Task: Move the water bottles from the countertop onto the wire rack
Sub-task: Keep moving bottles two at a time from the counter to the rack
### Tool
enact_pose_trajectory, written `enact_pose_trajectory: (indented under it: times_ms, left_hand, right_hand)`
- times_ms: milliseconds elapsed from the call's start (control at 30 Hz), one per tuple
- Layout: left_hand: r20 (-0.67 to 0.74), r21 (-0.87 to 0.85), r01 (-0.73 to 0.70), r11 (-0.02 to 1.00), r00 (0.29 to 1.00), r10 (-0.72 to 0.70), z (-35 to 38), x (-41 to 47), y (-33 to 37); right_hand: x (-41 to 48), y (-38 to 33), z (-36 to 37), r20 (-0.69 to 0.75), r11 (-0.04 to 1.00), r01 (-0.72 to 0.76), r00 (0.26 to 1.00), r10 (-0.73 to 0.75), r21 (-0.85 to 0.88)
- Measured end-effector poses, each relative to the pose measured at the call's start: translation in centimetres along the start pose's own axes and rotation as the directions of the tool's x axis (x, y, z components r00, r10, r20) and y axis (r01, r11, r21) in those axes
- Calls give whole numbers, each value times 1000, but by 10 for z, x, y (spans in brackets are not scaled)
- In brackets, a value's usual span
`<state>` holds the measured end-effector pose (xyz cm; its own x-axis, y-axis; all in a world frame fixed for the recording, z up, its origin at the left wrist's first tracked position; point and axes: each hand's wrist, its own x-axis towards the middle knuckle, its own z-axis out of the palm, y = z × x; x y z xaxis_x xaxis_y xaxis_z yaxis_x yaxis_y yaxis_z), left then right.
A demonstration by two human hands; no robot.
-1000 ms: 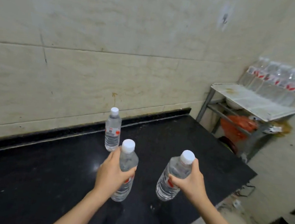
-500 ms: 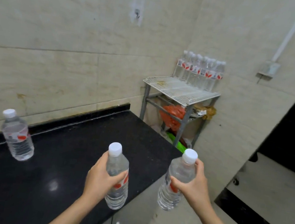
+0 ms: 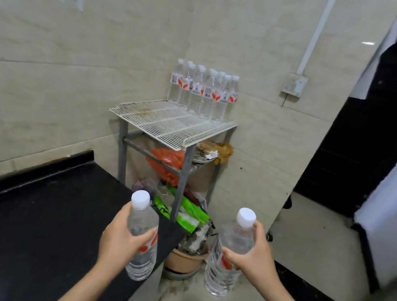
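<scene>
Partly hidden things come first: the labels on both held bottles are mostly covered by fingers, the forearms run off the bottom edge, and the clutter under the rack is a blur of an orange bag (image 3: 166, 162), green packets (image 3: 186, 211) and a tan bowl (image 3: 188, 259) with contents too muddled to name. How many bottles stand in the cluster on the rack (image 3: 203, 93) cannot be counted surely, since they overlap.

Left of the left grip stretches a black countertop (image 3: 34, 217), its corner lying just behind that hand's bottle. Beige tiled walls meet in a corner beyond both grips. Up and ahead, between the two hands, stands the wire rack (image 3: 168, 124), a white grid shelf on grey metal legs; its front part is bare, with the stored bottles bunched at the back against the wall. To the right of the right grip the floor opens onto a dark doorway (image 3: 371, 121), with a white pipe and a wall box above.

The left hand (image 3: 120, 237) is wrapped around the middle of a clear bottle (image 3: 143, 233), held upright with its white cap up. The right hand (image 3: 255, 256) is clasped round a second bottle (image 3: 228, 256), tilted slightly, out over the floor past the counter's end. Both are well short of the rack.
</scene>
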<state>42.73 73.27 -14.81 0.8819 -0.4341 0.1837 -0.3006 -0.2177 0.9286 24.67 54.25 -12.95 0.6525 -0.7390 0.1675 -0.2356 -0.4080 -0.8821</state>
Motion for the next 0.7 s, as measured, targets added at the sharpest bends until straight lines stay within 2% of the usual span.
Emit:
enact_pose_trajectory:
  times_ms: [133, 267, 433, 600, 700]
  left_hand:
    - [63, -49, -34, 998, 997, 37, 69, 53, 21]
    - [174, -76, -68, 995, 981, 81, 131, 86, 38]
    - [258, -87, -67, 994, 962, 88, 192, 113, 46]
    - [265, -65, -70, 995, 961, 85, 254, 143, 54]
    - [200, -82, -94, 992, 974, 109, 284, 166, 71]
  right_hand:
    - [54, 13, -36, -15, 996, -44, 999, 43, -77]
    - [86, 41, -70, -110, 991, -119, 988, 112, -55]
    - [122, 79, -105, -163, 981, -189, 970, 179, -49]
    - [181, 110, -138, -108, 986, -167, 980, 164, -16]
    - [230, 119, -156, -89, 996, -91, 992, 90, 4]
